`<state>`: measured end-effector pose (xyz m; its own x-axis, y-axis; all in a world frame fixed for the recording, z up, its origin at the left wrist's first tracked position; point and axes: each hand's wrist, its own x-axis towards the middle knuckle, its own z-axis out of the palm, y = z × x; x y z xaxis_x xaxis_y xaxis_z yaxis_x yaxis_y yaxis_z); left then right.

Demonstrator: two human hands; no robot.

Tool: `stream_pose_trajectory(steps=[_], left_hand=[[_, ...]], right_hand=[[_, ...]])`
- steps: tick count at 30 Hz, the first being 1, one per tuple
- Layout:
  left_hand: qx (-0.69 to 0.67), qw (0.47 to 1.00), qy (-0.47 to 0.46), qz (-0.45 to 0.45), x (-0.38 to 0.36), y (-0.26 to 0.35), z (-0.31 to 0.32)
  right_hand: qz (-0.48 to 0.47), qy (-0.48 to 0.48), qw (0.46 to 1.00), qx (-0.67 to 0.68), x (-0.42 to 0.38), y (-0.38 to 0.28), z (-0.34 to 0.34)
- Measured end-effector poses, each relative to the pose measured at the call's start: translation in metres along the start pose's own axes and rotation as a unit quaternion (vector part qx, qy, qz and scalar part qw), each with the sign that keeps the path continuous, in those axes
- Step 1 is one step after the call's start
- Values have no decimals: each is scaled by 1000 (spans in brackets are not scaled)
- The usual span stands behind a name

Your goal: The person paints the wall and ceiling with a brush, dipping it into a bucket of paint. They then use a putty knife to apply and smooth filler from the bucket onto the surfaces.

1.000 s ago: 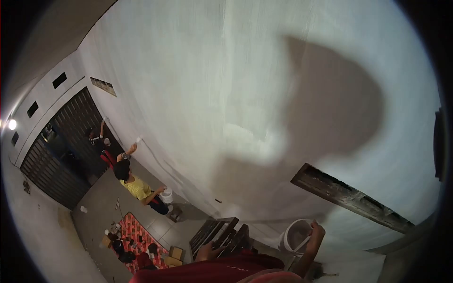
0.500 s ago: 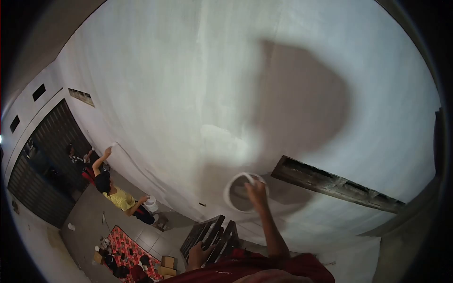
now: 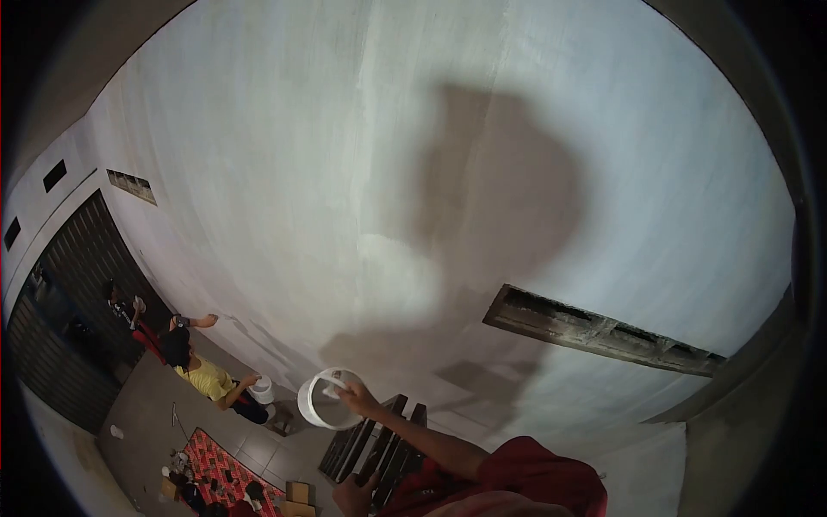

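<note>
Bucket (image 3: pixel 312 414) hangs in the air in front of the pale wall (image 3: pixel 258 172), held by the right grip (image 3: pixel 356 400), whose fingers are closed over its white rim on the near side. From my end I look straight into its round mouth; something pale shows by the fingertips, too small for me to tell what. The right arm stretches across my view from a red sleeve (image 3: pixel 538 470). Low down I have the left grip (image 3: pixel 351 495) at the near end of a dark slatted frame (image 3: pixel 343 451), and I cannot tell whether it clasps a slat or merely lies against it. A broad shadow (image 3: pixel 508 189) falls on the wall, left of a long vent opening (image 3: pixel 594 332). Farther off, a person in a yellow shirt (image 3: pixel 207 380) raises one arm toward the wall, the other hand at a white pail (image 3: pixel 261 394). Beyond, I make out another person (image 3: pixel 123 312) near the dark gate (image 3: pixel 86 237). A red patterned mat (image 3: pixel 207 457) covers part of the floor, cardboard boxes (image 3: pixel 298 493) beside it.
</note>
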<state>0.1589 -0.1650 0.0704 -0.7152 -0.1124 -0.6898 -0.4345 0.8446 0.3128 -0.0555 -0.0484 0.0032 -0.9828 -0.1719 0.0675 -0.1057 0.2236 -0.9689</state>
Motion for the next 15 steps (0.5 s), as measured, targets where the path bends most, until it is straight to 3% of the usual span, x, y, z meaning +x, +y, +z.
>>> stream_pose_trajectory(steps=[6, 9, 12, 13, 15], left_hand=[[-60, 996, 69, 13, -26, 7, -3], [-88, 987, 125, 39, -15, 4, 15], [-134, 959, 229, 99, 5, -12, 45], [-153, 942, 269, 126, 12, -17, 53], [-137, 948, 263, 116, 19, -18, 56]], right_hand=[[36, -94, 994, 28, -37, -7, 6], [-49, -108, 986, -120, -48, -12, 5], [-162, -124, 965, -163, -50, 16, 4], [-148, -138, 960, -194, -53, 20, 2], [-118, -164, 946, -252, -64, 2, -13]])
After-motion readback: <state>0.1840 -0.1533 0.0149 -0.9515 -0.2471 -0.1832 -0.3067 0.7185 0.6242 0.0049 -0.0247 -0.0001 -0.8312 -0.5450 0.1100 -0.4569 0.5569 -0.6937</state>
